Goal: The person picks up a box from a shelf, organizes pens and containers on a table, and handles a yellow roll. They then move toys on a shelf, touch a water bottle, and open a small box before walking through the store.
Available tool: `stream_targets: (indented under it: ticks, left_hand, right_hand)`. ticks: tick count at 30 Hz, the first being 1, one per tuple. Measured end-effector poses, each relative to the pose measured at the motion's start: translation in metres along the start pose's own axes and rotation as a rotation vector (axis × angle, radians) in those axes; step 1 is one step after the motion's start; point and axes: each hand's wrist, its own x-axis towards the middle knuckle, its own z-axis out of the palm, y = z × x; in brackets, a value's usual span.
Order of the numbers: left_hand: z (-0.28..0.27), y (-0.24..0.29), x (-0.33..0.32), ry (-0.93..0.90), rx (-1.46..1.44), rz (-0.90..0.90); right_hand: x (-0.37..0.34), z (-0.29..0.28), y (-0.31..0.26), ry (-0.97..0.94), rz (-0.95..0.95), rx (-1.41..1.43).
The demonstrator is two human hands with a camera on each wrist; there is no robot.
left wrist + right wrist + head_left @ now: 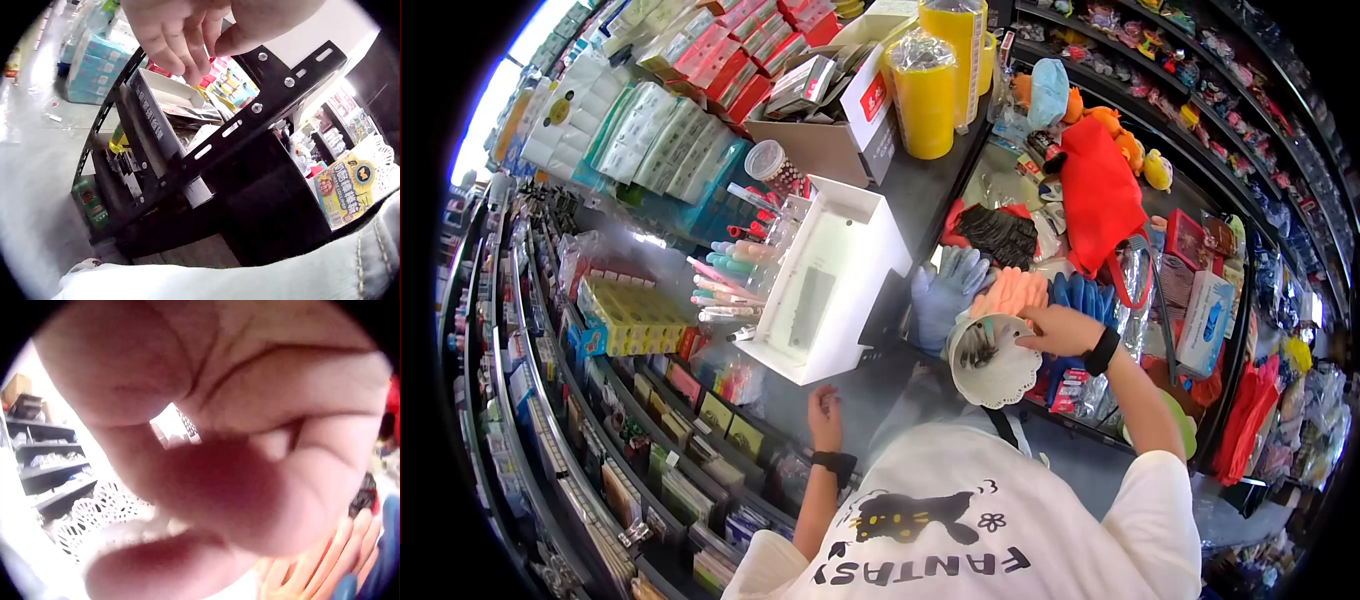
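My right hand [1062, 331] grips the rim of a white basket [1006, 382] with a lacy, cut-out edge, held in front of the shirt. Several small dark things lie inside the basket. Close up in the right wrist view, the curled fingers and thumb [219, 494] cover much of that basket; its lacy rim [94, 515] shows at lower left. My left hand [825, 417] hangs low beside the counter, its fingers loosely curled with nothing in them. Nearest to it on the counter is a white open box [870, 235], tilted in the view. Gloves in orange [1010, 291] and blue-grey [948, 300] lie just beyond the basket.
A crowded bin at right holds a red bag [1095, 195], plush toys and a blue-and-white box [1205, 322]. Pens [725, 285] stand left of the white box. Yellow tape rolls [922, 100] stack behind. Shelf racks [590, 440] curve along the left; a black metal frame [250, 119] stands near the left hand.
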Motion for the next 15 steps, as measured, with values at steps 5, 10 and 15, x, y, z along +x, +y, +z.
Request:
stream_targets:
  ticks: [5, 10, 15]
  left_hand:
    - [0.003, -0.005, 0.009, -0.019, -0.085, 0.044]
    - [0.001, -0.002, 0.004, 0.019, -0.115, 0.031]
    - [-0.003, 0.000, -0.009, 0.062, -0.108, 0.041]
  right_hand:
    - [0.006, 0.023, 0.026, 0.290, -0.115, 0.008]
    - [-0.004, -0.055, -0.004, 0.436, -0.058, 0.157]
    - [0.040, -0.111, -0.024, 0.655, -0.130, 0.412]
